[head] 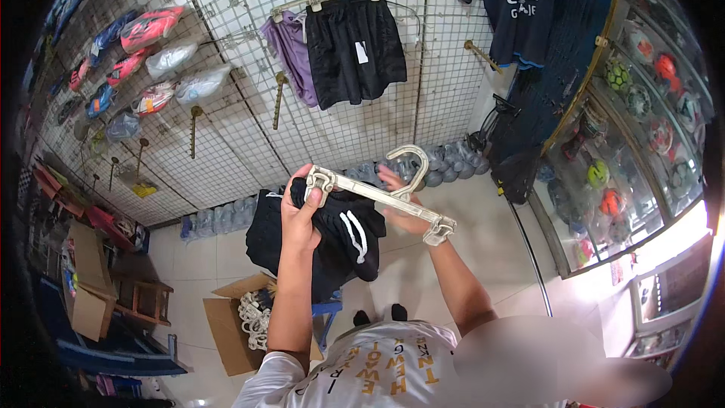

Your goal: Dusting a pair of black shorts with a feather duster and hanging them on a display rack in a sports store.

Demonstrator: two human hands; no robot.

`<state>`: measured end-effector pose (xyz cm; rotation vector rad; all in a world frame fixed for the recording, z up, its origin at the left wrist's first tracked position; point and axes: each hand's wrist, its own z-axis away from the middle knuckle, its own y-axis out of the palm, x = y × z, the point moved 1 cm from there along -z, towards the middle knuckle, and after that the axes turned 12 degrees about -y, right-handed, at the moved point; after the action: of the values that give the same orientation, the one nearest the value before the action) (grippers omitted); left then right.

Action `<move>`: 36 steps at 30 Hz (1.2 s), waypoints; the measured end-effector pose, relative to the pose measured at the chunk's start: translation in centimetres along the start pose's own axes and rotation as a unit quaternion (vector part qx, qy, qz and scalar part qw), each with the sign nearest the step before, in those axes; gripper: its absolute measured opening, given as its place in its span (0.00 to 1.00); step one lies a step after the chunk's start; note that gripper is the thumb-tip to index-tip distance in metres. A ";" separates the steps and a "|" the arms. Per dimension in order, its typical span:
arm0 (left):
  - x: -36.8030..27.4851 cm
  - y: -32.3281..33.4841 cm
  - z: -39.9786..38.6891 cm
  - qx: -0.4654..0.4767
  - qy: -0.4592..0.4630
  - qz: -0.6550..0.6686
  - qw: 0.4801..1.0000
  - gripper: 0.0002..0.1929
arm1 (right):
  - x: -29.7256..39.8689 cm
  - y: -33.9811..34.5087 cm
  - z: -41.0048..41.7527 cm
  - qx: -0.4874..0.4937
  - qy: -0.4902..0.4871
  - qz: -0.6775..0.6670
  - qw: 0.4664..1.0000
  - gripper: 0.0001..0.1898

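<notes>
My left hand (299, 225) grips the clip end of a white plastic clip hanger (371, 194), together with the waistband of black shorts (337, 232). A white drawstring (355, 235) dangles from the shorts' front. The hanger slants down to the right, its hook upward and its far clip (440, 230) free of cloth. Behind the bar and below the hook is my right hand (409, 215), fingers spread; whether it touches the hanger is unclear. More black cloth (263, 229) lies left of my left hand, partly hidden by it.
A cardboard box (229, 334) of white hangers (254, 320) stands by a blue stool (327, 311). Black shorts (357, 51) and purple shorts (291, 56) hang on the wire grid wall (238, 141). Bagged shoes (153, 28) hang left; a glass case (600, 181) of balls stands right.
</notes>
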<state>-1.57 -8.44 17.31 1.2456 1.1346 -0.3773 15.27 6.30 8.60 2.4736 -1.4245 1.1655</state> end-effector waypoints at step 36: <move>5.9 -4.7 1.5 -0.188 0.147 -0.378 0.894 0.26 | 3.9 -4.1 1.3 -0.014 0.214 -0.153 0.965 0.14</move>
<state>-1.80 -9.41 9.71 0.4827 1.8497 -0.5193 20.26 5.33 11.44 2.1365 -0.9010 1.4713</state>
